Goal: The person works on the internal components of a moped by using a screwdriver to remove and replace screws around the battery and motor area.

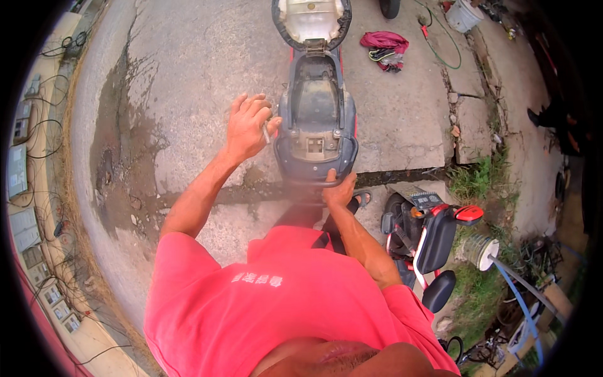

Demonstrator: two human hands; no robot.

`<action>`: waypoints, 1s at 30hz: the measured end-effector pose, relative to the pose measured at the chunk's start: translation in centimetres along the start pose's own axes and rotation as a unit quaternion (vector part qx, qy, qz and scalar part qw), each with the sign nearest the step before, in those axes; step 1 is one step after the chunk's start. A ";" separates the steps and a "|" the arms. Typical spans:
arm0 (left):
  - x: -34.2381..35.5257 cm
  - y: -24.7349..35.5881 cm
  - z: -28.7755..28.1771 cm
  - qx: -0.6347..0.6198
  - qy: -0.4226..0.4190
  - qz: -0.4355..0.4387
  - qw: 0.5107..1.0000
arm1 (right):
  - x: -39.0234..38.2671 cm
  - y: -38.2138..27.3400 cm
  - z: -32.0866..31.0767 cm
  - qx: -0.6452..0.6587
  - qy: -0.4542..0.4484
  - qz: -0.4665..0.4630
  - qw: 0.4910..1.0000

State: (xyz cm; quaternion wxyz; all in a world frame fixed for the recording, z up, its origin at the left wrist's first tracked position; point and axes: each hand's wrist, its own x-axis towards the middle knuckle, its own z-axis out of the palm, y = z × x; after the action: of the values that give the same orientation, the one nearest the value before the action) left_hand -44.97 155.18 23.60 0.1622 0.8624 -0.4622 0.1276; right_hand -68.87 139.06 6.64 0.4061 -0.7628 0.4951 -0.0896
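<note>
In front of me stands a scooter (pixel 315 103) with dark plastic bodywork, red sides and an exposed storage well. Its seat (pixel 313 12) is tipped up at the far end, pale underside showing. My left hand (pixel 247 125) is raised just left of the scooter's tail, fingers curled round a short grey rod (pixel 266 132). The rod's exact kind is too small to tell. At the rear end, my right hand (pixel 341 190) is wrapped round the dark grab rail (pixel 311 182).
A maroon cloth bundle (pixel 384 49) lies on the concrete to the right, near a green hose (pixel 453 65) and a white bucket (pixel 463 16). Close on my right stands a second scooter (pixel 433 242). Wet cracked paving (pixel 113 144) runs along the left.
</note>
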 end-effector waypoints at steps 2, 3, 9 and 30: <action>3.6 1.4 -2.7 0.012 -0.230 -0.098 0.968 | 0.1 0.1 0.0 -0.003 -0.013 0.003 1.000; 4.6 1.9 -3.4 0.019 -0.340 -0.147 0.929 | 0.1 0.0 -0.1 -0.005 -0.021 0.003 1.000; 5.0 1.0 -1.3 -0.422 -0.444 -0.419 0.670 | -0.1 -0.1 -0.2 0.001 -0.022 -0.001 1.000; -1.0 5.2 -3.3 -0.527 -0.294 -0.361 0.711 | 0.1 -0.8 -0.4 -0.024 -0.025 0.050 0.998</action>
State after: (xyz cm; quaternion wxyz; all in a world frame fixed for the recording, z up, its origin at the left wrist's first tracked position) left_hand -50.09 154.55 27.09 0.4799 0.7323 -0.1326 -0.4646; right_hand -68.51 138.94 7.44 0.4037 -0.7487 0.5245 -0.0378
